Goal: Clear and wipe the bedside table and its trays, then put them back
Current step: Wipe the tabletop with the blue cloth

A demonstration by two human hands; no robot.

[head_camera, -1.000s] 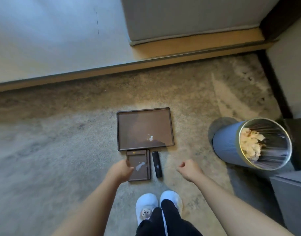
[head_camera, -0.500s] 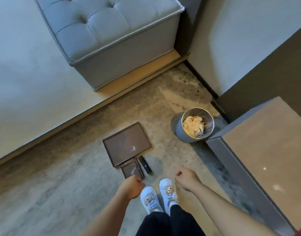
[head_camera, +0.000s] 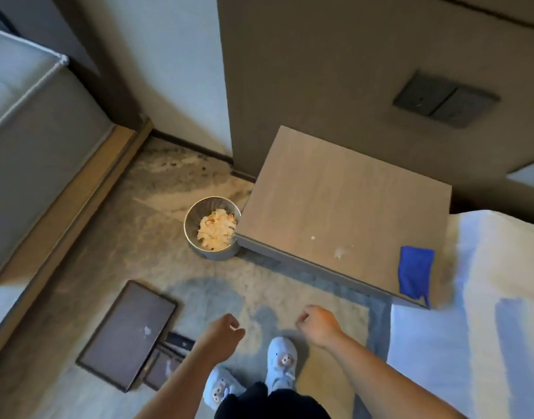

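Note:
The bedside table [head_camera: 335,201] stands at the right, its wooden top bare except for pale specks and a folded blue cloth [head_camera: 415,272] near its front right corner. On the carpet at lower left lie a large brown tray [head_camera: 123,334], a small brown tray [head_camera: 161,368] partly hidden by my left forearm, and a black remote [head_camera: 178,340]. My left hand [head_camera: 225,331] hangs above the floor beside the trays, loosely curled and holding nothing. My right hand [head_camera: 318,323] is curled into a loose fist, also with nothing in it.
A round metal bin [head_camera: 213,226] with crumpled paper stands against the table's left front corner. A grey padded bench [head_camera: 33,122] is at far left, white bedding [head_camera: 486,313] at right. My slippered feet [head_camera: 281,364] are on the carpet.
The view has swung right and up from the trays to the bedside table. My left hand has left the small tray; both hands have risen, holding nothing.

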